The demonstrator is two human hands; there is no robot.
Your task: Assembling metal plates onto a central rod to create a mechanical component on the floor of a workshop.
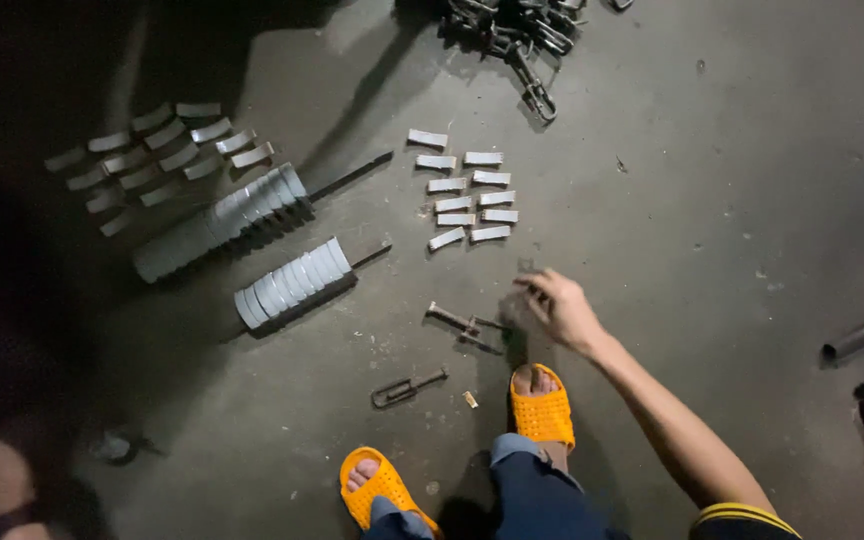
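Down on the concrete floor, the person's right hand is reaching out low, palm down, fingers loosely curled and pinched toward each other. Can't tell for sure if there's anything tiny between them, it's dim and the hand shadows that spot, but it doesn't look like it's gripping any of the visible parts. The left hand isn't clearly in the shot at all; there's a blurry shape at the bottom left corner, but no telling what that is.

Closest thing to the right hand is the small metal bolt-like piece, lying just to the left of the fingertips and not touching them. Its long axis runs roughly left-to-right with a slight downward tilt toward the hand, so the near end points at the fingers. A second piece, a slotted metal link, lies further down-left, near the orange sandals.

Just above the hand there's a tidy set of short flat metal plates laid in 2 loose columns. Further left are 2 rods stacked with curved plates, and more loose plates fanned out in the dark. A heap of chain-like hardware sits at the top edge, well apart from everything.
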